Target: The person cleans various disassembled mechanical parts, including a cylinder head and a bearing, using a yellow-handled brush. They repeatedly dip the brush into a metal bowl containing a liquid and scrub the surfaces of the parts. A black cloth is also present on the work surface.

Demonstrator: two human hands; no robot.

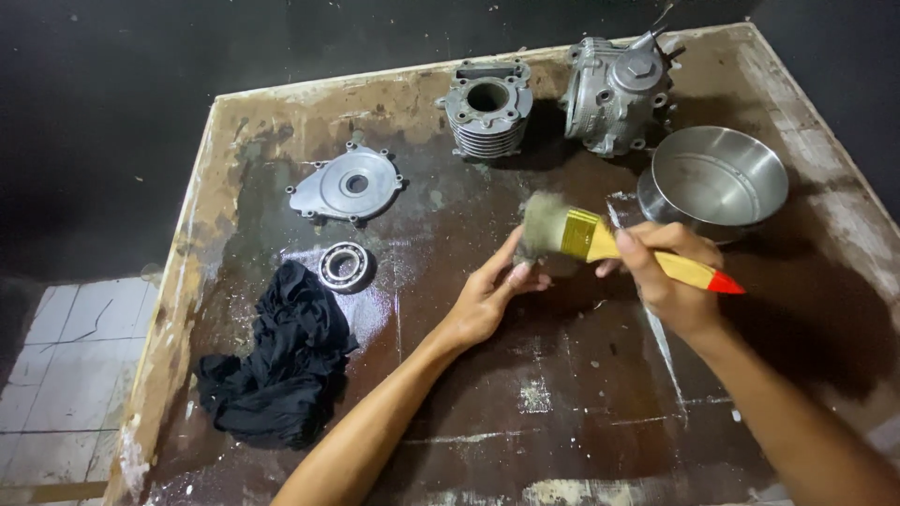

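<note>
Gripped in the right hand (670,281): a paintbrush (600,239) with a yellow wooden handle, red tip, brass-coloured ferrule and grey, dirty, splayed bristles. Held tilted above the middle of the worn wooden table (797,122), bristles pointing toward the far left, handle end toward the right edge. Right fingers curled shut around the handle. Left hand (487,295) raised beside it, fingers extended and close together, fingertips touching the bristles from below.

Near the far edge: a finned metal cylinder (487,111) and, just to its right, a grey engine casing (619,89). Toward the far right corner, just behind the brush, a round steel bowl (717,183). Toward the left edge: a flat round metal cover (347,186), a ball bearing (344,265) nearer, and a crumpled black rag (277,361) touching it.
</note>
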